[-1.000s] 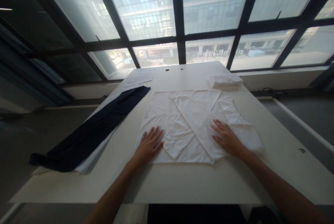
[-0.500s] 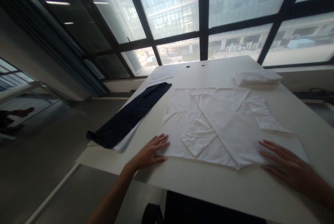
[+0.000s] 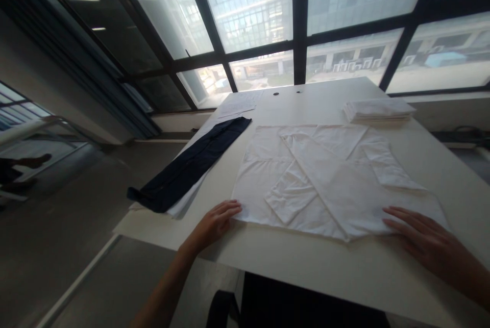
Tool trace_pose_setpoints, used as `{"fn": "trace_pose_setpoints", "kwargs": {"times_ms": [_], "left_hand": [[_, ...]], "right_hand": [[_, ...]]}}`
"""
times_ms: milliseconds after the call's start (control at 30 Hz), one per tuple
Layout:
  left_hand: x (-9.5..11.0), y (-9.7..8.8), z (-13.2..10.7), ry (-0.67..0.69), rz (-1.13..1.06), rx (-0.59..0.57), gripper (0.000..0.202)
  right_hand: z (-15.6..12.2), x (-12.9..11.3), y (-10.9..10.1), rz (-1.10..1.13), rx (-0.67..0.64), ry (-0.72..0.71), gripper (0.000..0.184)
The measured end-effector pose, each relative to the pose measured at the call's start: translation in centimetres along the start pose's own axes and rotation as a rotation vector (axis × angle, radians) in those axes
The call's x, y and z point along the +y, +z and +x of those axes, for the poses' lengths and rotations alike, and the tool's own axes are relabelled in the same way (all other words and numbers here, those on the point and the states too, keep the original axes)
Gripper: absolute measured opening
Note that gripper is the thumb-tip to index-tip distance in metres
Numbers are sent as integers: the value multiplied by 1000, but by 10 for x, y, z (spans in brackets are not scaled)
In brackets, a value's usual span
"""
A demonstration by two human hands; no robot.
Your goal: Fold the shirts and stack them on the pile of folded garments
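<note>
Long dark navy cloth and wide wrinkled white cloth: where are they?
Long dark navy cloth [image 3: 191,164], head view: middle of its top side.
Wide wrinkled white cloth [image 3: 333,180], head view: its flat middle.

Left fingers cover the white garment at its near-left corner, any pinch hidden! Right fingers mask part of its near edge, forearm cut off at picture right. Papers, desk's far-left corner: print too small! Desk's near-right corner, out of frame!
</note>
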State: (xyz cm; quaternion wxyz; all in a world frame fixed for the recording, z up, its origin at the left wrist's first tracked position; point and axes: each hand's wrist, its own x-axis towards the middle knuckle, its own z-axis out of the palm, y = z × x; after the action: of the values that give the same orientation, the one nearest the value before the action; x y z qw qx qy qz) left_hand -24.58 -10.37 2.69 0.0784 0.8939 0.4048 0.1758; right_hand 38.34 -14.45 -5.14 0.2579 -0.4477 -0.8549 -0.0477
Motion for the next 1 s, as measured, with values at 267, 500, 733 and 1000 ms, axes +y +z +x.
{"fn": "trace_pose_setpoints", "kwargs": {"times_ms": [267, 500, 733, 1000], "left_hand": [[-20, 10, 0, 4, -40, 95, 26], [-13, -7, -1, 8, -131, 107, 20], [-13, -30, 42, -223, -262, 224, 21], [-32, -20, 125, -536, -309, 449, 43]], "right_hand": [[4, -5, -1, -192, -23, 130, 28], [8, -11, -20, -257, 63, 122, 20], [53, 0, -41, -318, 204, 145, 17], [116, 32, -33, -352, 126, 327, 31]]}}
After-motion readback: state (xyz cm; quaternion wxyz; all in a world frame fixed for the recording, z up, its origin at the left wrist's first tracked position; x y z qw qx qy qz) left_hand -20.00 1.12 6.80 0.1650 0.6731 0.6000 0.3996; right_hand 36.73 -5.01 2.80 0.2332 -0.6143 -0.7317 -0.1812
